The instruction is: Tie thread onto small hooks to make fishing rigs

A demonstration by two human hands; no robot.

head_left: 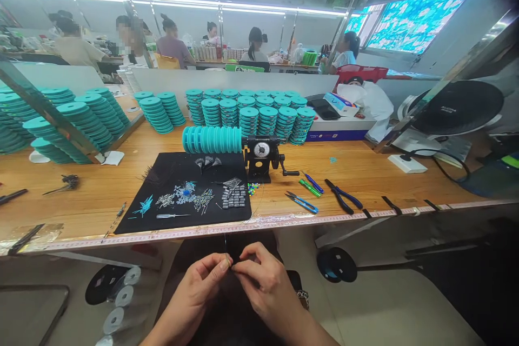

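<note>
In front of the table edge, above my lap, my left hand point(208, 275) pinches a thin line point(226, 243) between thumb and forefinger. A short piece of it stands up from the fingertips. Close beside it, my right hand point(261, 273) has thumb and forefinger pressed together, almost touching the left fingertips. Whatever it pinches is too small to make out. Beyond the hands lies a black mat point(141, 200) with light-blue small pieces point(185, 192), turquoise slivers point(145, 205), metal pins point(203, 200) and grey cylinders point(234, 198) in small heaps.
Behind the mat stands a black hand-crank winder point(261, 159) carrying turquoise spools point(211, 140). Blue snips point(302, 203), pliers point(343, 196) and a green tool point(310, 188) lie right. Stacked turquoise reels point(247, 119) line the back. A tape measure point(170, 234) follows the front edge.
</note>
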